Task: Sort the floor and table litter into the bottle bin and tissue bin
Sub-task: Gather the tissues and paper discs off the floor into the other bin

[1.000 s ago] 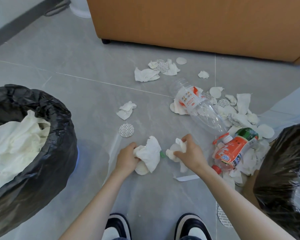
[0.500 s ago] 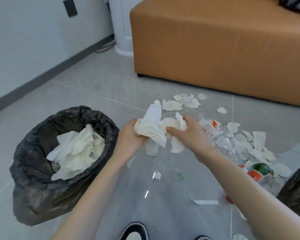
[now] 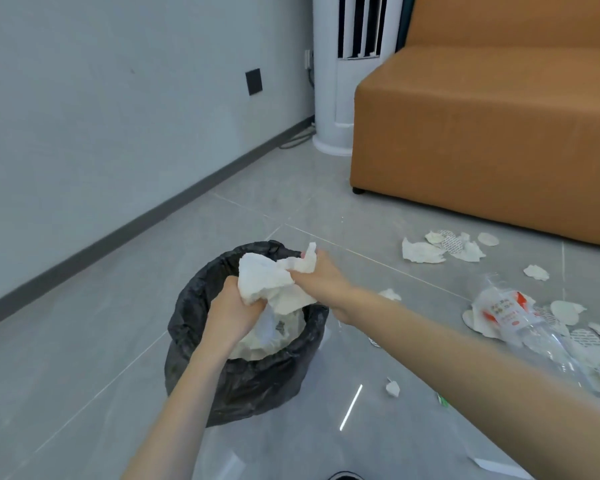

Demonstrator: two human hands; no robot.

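A bunch of white crumpled tissues (image 3: pixel 269 280) hangs over the mouth of the tissue bin (image 3: pixel 201 313), a bin lined with a black bag and holding more white tissue. My left hand (image 3: pixel 234 315) grips the bunch from below and my right hand (image 3: pixel 321 277) grips its right side. A clear crushed plastic bottle (image 3: pixel 510 313) with a red and white label lies on the floor at the right among torn tissue pieces (image 3: pixel 423 252).
An orange sofa (image 3: pixel 482 133) stands at the back right with a white tower fan (image 3: pixel 340 81) beside it. Grey wall and dark skirting run along the left. Small scraps (image 3: pixel 392 388) lie on the grey floor tiles near the bin.
Both hands lifted the tissues off the floor and carried them left, from beside the bottles to above the black-lined bin. The view swung left and up.
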